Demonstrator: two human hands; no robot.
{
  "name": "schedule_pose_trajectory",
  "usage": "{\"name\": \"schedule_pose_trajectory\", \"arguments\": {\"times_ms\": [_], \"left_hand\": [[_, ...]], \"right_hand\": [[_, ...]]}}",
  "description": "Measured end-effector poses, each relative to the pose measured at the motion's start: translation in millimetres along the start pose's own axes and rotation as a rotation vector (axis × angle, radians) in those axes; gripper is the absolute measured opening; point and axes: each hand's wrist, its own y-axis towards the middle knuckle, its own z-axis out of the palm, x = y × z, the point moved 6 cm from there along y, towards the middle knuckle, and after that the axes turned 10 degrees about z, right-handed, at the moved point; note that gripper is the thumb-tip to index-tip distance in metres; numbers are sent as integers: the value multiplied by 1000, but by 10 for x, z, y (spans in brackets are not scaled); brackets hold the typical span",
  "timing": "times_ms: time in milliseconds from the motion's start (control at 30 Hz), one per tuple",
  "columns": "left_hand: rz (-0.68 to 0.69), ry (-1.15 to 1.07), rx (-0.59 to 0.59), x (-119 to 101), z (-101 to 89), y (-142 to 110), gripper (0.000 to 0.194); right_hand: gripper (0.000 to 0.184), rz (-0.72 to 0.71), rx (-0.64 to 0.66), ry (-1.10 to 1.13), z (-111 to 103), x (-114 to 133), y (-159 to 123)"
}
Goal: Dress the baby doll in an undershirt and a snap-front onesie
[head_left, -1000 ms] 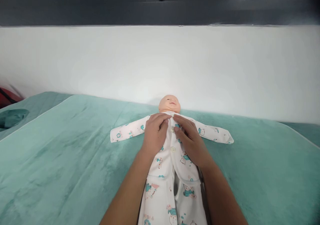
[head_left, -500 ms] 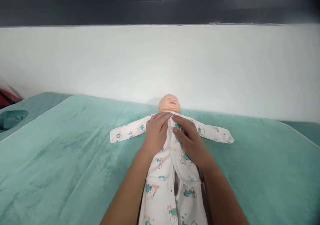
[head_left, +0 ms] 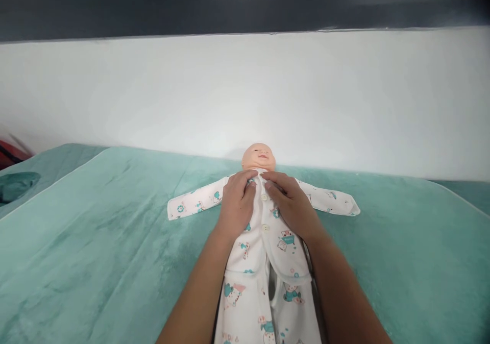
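Note:
A baby doll (head_left: 259, 156) lies on its back in a white printed baby jacket (head_left: 247, 252) with its sleeves spread to both sides. My left hand (head_left: 238, 201) rests on the jacket's chest, its index finger and thumb closing on the front edge near the neckline. On the other side of the opening, my right hand (head_left: 293, 203) has its bent fingers and thumb at the top of the front edge, beside the top button. Two pale buttons show lower down the front. Matching white printed trousers (head_left: 239, 311) lie below the jacket.
A green plush cover (head_left: 115, 242) lies under the doll. Behind the head rises a white wall (head_left: 153, 94), with a dark grey band (head_left: 133, 15) above it. Something red (head_left: 11, 155) sits at the far left edge.
Both hands have curled their fingers more at the jacket's neckline, the right fingers drawing in. The jacket front has shifted slightly. The doll stays in place.

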Motion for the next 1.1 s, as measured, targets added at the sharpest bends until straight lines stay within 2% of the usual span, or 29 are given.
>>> {"name": "schedule_pose_trajectory", "arguments": {"times_ms": [167,433,667,900,1100], "left_hand": [[34,11,-3,-13,0,18,27],[6,38,23,-52,4,31,27],[27,40,29,-38,8,42,27],[15,17,12,-31,1,32,26],[12,47,45,-24,12,40,29]], "right_hand": [[31,154,-41,92,-13,-84,-12],[24,45,-37,97,-7,-25,-3],[26,175,-70,139,-32,-69,-23],[27,192,-61,140,-52,-51,-17],[29,217,-15,188,-44,-90,-16]]}}
